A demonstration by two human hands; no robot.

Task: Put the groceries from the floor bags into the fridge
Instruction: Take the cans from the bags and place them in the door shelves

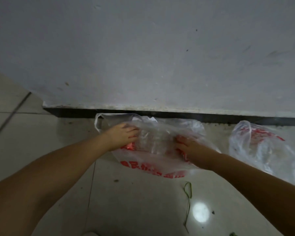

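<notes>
A translucent white plastic shopping bag with red printed characters (150,150) lies crumpled on the pale glossy tiled floor (134,206), its far edge touching the black skirting strip (160,114) at the foot of the scuffed grey-white wall (160,57). To the right of this bag, near but apart from it, sits a second translucent plastic bag with red print (260,149), also close to the skirting. On the floor on the near side of the first bag lies a thin green looped strand (188,200), with a round bright spot of reflected light just beside it and small dark specks scattered around. Nothing lies between the person and the first bag. Both bare forearms reach forward and down to it. The left hand (122,136) rests on the bag's left part, fingers curled and pinching the thin film. The right hand (188,144) is at the bag's right part, fingers bent into the plastic and partly veiled by it, gripping the film. Through the plastic between the hands something clear and wrapped shows, too blurred to tell what it is. A looped handle sticks up at the bag's far left corner.
</notes>
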